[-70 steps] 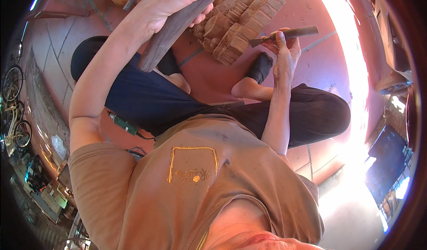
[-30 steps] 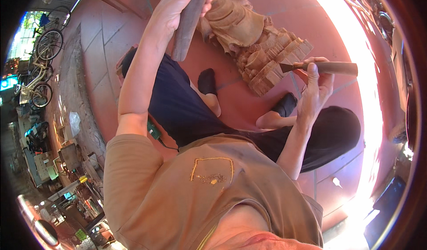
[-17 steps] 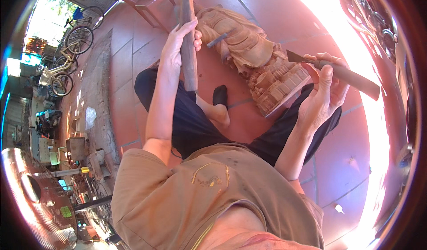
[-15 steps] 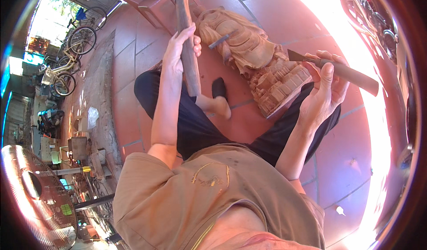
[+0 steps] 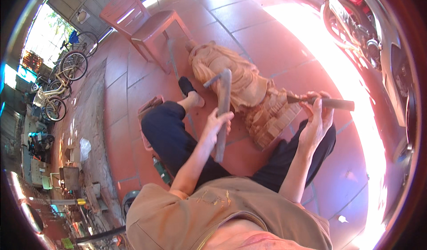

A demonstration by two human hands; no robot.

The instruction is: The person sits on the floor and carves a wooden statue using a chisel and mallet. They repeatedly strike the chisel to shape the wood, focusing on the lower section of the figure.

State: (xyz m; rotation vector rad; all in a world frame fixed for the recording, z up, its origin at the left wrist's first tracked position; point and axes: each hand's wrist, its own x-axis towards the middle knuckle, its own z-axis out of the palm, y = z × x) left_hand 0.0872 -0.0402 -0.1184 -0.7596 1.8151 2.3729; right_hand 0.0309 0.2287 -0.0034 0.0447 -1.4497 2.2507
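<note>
My left hand (image 5: 218,124) is closed around the middle of a long wooden club (image 5: 225,92), held over the gap between my legs with its far end in front of the carving. In my right hand (image 5: 316,121) is a chisel (image 5: 339,104), its dark blade pointing left at the carving's base; whether the tip touches I cannot tell. A carved wooden statue (image 5: 233,74) of a robed figure lies on the floor, its detailed base toward my right knee. A narrow grey bar (image 5: 211,81) shows over the statue's middle, beside the club's far end.
A red plastic chair (image 5: 153,28) stands beyond the statue. Bicycles (image 5: 73,65) are at far left, a motorbike (image 5: 351,28) at far right. A fan (image 5: 33,214) is at lower left, near tools and boxes. Red tiles (image 5: 120,112) cover the floor, and a green tool (image 5: 161,170) lies by my left thigh.
The club in my left hand has come down and to the right, nearer the statue. My right hand keeps the chisel at the base, now more level. The view has shifted, showing more of the chair.
</note>
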